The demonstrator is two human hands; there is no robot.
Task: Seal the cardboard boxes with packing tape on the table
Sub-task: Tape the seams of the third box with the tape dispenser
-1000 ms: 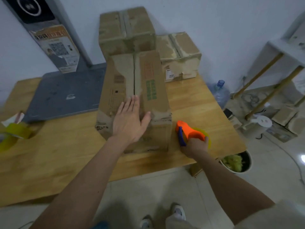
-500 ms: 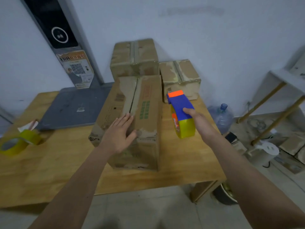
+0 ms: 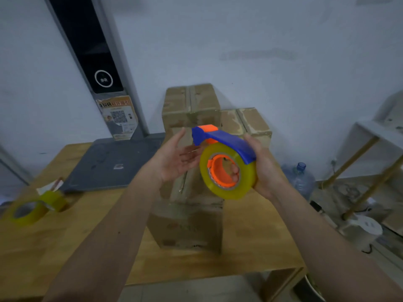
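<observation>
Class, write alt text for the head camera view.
The right hand grips a blue-and-orange tape dispenser above a cardboard box on a wooden table; the open left hand reaches toward it.

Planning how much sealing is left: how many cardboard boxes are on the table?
3. A worn brown cardboard box stands nearest, under the hands; a taller one by the wall; a smaller one to its right. Others may be hidden.

Tape dispenser [image 3: 226, 164] in R hand [image 3: 265, 171]

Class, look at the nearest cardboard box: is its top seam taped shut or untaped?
Untaped: the nearest box shows a dark bare gap between its flaps.
</observation>
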